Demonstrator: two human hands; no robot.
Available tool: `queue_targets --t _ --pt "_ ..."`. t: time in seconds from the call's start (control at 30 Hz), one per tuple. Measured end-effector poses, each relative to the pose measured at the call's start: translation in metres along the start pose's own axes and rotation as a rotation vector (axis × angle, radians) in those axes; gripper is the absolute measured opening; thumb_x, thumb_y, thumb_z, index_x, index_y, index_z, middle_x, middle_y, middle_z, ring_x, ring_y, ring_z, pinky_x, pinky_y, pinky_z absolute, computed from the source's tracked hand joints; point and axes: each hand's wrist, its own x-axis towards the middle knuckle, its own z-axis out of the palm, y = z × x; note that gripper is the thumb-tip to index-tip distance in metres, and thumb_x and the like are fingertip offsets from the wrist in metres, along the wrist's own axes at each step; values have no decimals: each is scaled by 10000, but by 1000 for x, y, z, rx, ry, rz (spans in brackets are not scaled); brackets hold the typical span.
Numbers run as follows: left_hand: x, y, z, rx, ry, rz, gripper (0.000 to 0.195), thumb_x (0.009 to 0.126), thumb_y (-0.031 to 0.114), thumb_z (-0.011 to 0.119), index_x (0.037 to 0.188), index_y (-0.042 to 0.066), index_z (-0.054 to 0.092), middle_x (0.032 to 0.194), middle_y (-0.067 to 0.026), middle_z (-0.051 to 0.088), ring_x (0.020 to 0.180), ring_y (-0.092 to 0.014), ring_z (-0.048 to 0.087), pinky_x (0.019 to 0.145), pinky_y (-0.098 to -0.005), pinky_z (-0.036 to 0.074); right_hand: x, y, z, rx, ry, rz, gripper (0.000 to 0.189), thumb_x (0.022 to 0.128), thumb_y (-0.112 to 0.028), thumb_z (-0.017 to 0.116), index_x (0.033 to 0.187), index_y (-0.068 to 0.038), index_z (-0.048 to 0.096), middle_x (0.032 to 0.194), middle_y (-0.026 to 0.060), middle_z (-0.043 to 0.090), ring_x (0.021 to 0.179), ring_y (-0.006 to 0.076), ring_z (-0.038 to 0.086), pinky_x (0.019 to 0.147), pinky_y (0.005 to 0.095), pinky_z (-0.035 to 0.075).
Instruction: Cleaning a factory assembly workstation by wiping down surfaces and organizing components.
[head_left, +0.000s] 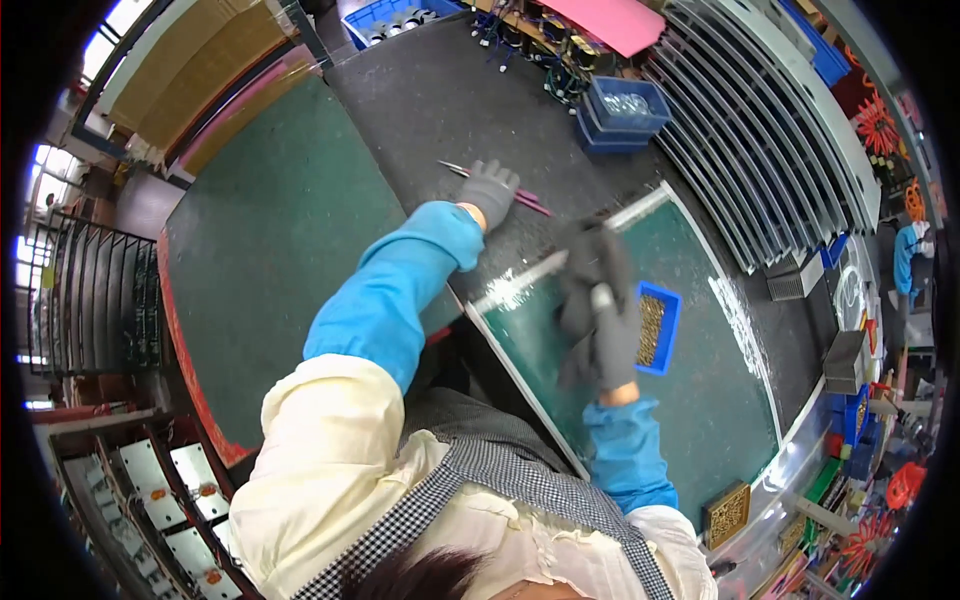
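Note:
My left hand (489, 193), in a grey glove, lies over slender pink and silver pen-like tools (532, 202) on the dark worktop (450, 97). Whether its fingers grip them is hidden. My right hand (616, 345), also gloved in grey, is over the green mat (682, 420) and holds a blurred dark grey cloth or glove (596, 262). Just beside that hand, a blue tray (675, 315) holds many small brass-coloured parts. Both forearms wear blue sleeve covers.
Blue bins (626, 112) with clear parts stand at the back, near wired components (562, 75). Curved-looking metal panels (750, 135) line the right. A second green board (277, 210) covers the left. A small brown tray (727, 516) of parts sits at the lower right.

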Motion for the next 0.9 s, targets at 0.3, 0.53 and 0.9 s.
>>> queue_targets --t 0.3,0.53,0.9 --pt "-40 -73 7 -482 -27 112 214 874 126 575 1071 95 651 1137 -124 619 1107 -320 597 893 -411 517 184 81 89 -1203 539 322 692 939 -426 617 1478 -35 429 1465 182 478 1348 397 454 1071 522 397" --pt "-100 -84 10 -567 194 -42 243 863 285 677 1056 141 639 1158 -85 580 1132 -302 554 897 -463 464 257 56 219 -1173 417 456 753 953 -501 555 1538 -71 353 1583 137 350 1427 346 352 1132 535 308" --pt "-179 -153 -23 -677 132 -177 227 882 165 627 1081 55 639 1031 -167 635 987 -383 604 873 -485 491 379 46 290 -1261 140 238 759 941 -503 556 1553 -102 354 1598 111 344 1441 346 337 1146 511 293"
